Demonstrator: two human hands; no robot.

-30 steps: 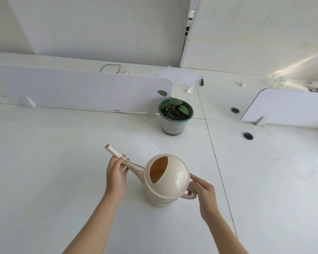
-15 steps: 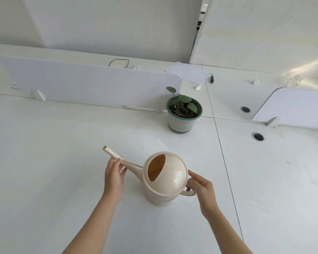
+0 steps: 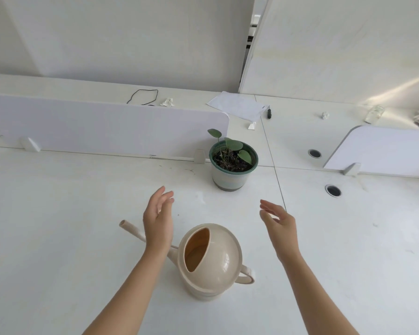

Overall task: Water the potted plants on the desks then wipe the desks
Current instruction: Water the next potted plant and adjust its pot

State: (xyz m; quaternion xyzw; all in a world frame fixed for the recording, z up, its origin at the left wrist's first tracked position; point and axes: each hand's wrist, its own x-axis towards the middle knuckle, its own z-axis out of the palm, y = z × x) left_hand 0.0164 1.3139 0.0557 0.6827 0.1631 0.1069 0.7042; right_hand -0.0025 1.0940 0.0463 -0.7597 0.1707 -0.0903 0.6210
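Observation:
A cream watering can point(image 3: 212, 261) stands upright on the white desk point(image 3: 58, 226), spout pointing left, handle to the right. My left hand point(image 3: 158, 220) hovers open above the spout, hiding its middle. My right hand point(image 3: 279, 224) is open too, raised above and to the right of the can. Neither hand touches the can. Beyond the hands, a potted plant point(image 3: 232, 160) with round green leaves sits in a green-rimmed pot at the end of a low divider.
A low white divider point(image 3: 102, 129) runs along the back of the desk, another divider point(image 3: 385, 151) stands at right. Two cable holes point(image 3: 333, 190) lie to the right. On the far desk lie a paper sheet point(image 3: 237, 106), a black cord loop point(image 3: 143, 96), a pen and crumpled scraps.
Both hands have let go of the watering can and moved up and forward, fingers spread. The can stays on the desk. The view has shifted closer.

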